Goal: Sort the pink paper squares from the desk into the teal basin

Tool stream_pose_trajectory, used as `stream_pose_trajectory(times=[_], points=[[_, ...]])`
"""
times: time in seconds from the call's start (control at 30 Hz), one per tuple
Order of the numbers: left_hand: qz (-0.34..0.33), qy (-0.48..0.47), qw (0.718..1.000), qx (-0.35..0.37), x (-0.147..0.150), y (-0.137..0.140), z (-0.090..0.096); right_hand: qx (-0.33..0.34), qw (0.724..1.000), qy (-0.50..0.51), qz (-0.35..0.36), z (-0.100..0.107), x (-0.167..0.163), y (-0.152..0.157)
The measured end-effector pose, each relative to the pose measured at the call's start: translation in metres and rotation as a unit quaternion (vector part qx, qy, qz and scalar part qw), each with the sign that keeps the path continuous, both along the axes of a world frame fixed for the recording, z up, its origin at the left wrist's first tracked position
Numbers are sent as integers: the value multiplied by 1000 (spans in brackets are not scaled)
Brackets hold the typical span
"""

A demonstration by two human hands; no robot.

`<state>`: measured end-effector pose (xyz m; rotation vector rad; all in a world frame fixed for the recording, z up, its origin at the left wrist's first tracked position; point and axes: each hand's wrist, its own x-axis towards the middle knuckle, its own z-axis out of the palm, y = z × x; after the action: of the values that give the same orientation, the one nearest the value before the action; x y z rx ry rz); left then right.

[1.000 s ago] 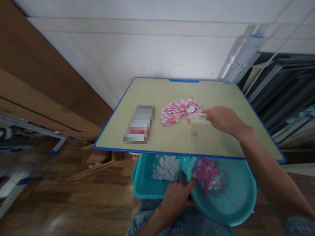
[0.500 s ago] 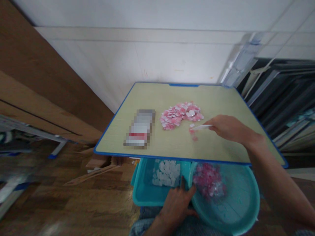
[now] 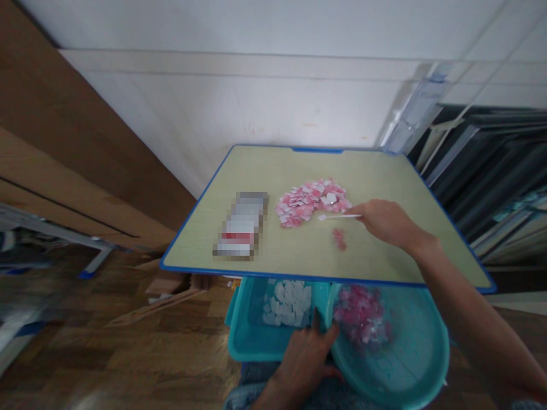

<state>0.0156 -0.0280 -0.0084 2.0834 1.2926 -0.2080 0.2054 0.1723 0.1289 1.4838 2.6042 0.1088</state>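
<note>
My right hand is closed around thin white tweezers, held nearly level over the board. At their tip is a small white square, just below a pile of pink and white square pieces. A small pink cluster lies apart, nearer the board's front edge. Below the board, my left hand grips the rim of a round teal basin, its thumb low at the side and a finger over the edge. Pink pieces in clear film lie in that basin.
A teal rectangular tub with white squares stands left of the basin. On the blue-edged board lies a blurred-out phone-like object. Behind are a white wall and a clear bottle; dark flat panels stand right.
My right hand has shifted slightly left, and the tweezers' tip has moved from the small pink cluster to the white square by the pile. My left hand stays at the basin rim.
</note>
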Motion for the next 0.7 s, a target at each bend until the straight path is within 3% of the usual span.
stream_pose_trajectory(times=[0.2, 0.3, 0.5, 0.7], points=[[-7, 8, 1000, -8, 1, 3, 6, -39, 992, 79, 94, 2, 22, -13], [-8, 10, 1000, -16, 1, 4, 9, -74, 971, 163, 157, 5, 28, -17], [-5, -2, 1000, 2, 0, 3, 10, -122, 938, 235, 225, 9, 46, -23], [-5, -19, 1000, 22, -1, 1, 8, -142, 928, 266, 220, 5, 83, -42]])
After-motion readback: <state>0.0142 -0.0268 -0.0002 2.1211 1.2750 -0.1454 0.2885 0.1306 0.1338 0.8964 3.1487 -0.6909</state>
